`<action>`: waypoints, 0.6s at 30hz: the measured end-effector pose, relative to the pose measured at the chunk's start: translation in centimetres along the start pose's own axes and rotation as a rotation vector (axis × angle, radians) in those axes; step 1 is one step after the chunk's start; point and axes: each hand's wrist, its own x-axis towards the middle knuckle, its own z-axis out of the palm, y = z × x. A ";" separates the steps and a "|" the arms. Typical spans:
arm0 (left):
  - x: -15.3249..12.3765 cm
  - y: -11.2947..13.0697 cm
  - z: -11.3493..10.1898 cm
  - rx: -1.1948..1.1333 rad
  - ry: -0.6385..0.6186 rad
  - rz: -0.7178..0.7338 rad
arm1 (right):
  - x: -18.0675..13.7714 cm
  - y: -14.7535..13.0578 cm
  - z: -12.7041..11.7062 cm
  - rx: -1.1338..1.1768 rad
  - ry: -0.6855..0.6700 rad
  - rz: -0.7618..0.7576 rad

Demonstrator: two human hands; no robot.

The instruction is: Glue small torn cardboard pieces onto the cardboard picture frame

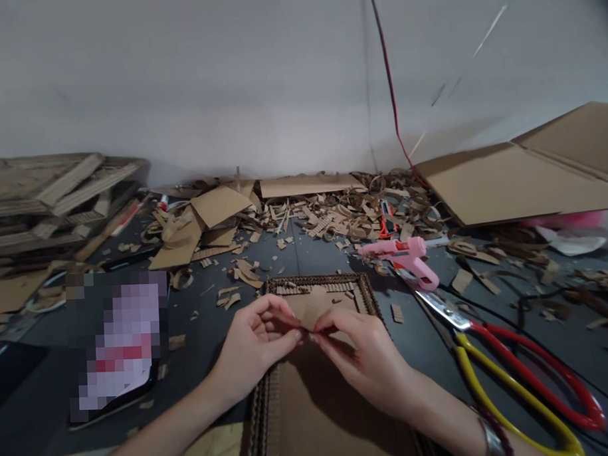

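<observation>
Cardboard scrap [311, 309] pinched between both hands [256, 349] [363, 365] (above a corrugated frame [316, 279]).

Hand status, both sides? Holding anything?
Left hand: closed in a pinch, holding the cardboard piece.
Right hand: closed in a pinch, holding the same piece.

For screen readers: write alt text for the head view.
The left hand and right hand pinch a cardboard piece over a corrugated frame on a table. A pink glue gun and red-handled scissors lie right; cardboard scraps lie behind.
</observation>
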 end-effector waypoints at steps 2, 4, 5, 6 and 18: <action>0.0 0.0 0.0 0.034 0.005 0.001 | 0.0 0.0 0.1 -0.002 -0.007 -0.008; -0.1 0.0 0.1 0.068 0.012 -0.003 | 0.0 0.0 0.1 0.002 -0.014 -0.008; -0.2 0.1 0.1 0.079 0.013 -0.004 | 0.0 -0.1 0.1 0.003 -0.016 -0.002; -0.3 0.1 0.1 0.088 0.012 -0.003 | 0.0 -0.1 0.1 0.004 -0.020 0.007; -0.4 0.1 0.2 0.138 0.029 0.069 | 0.1 -0.4 -0.2 -0.051 -0.031 0.062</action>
